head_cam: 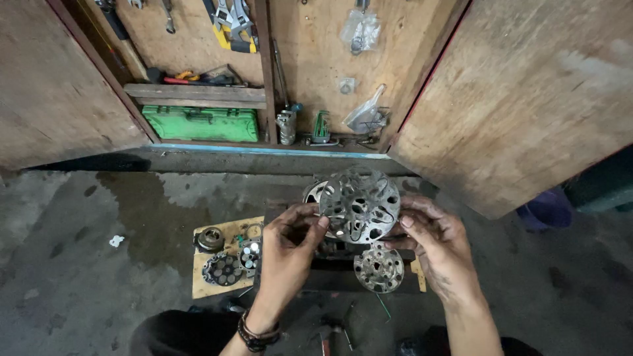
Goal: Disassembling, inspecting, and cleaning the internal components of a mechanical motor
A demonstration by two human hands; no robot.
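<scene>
Premises: a workshop. Evidence: open wooden tool cabinet (310, 59) with hung wrenches (227, 16), green toolbox (200, 123), stained concrete floor (79, 244).

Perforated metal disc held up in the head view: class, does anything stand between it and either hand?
Nothing visible does. The left hand grips the perforated metal disc at its left edge, and the right hand touches its right edge directly.

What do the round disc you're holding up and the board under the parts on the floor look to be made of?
Round disc, held by the left hand and right hand: looks like metal, dull grey, grimy, with cut-out holes and worn patches. Board: likely plywood or thick cardboard, flat, pale tan, stained; the look leaves it open.
</scene>
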